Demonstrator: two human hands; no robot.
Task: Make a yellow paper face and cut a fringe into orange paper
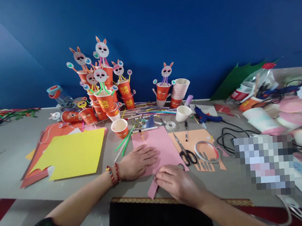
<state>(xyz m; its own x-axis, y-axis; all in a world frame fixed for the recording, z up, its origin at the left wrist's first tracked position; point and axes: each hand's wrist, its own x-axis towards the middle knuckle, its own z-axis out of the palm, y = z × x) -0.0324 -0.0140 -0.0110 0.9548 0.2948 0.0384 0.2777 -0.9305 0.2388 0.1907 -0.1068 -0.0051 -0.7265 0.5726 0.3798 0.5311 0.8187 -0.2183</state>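
A sheet of pink paper (152, 137) lies in front of me on the table. My left hand (137, 162) rests flat on its left part, fingers stretched out and together, holding nothing. My right hand (178, 183) is closed at the sheet's near edge, its fingertips curled down on the paper. From under these fingers a narrow pink strip (153, 189) sticks out toward me; whether it is still joined to the sheet is hidden. A small dark curved piece shows behind the right knuckles, too covered to name. Black-handled scissors (187, 156) lie just right of the sheet.
Yellow paper (78, 154) covers red sheets at left. Paper cups with rabbit figures (104, 99) stand behind, beside stacked cups (180, 90). Orange paper (194, 139), a tape roll (207, 152) and a blue glue gun (206, 115) with its cord lie at right.
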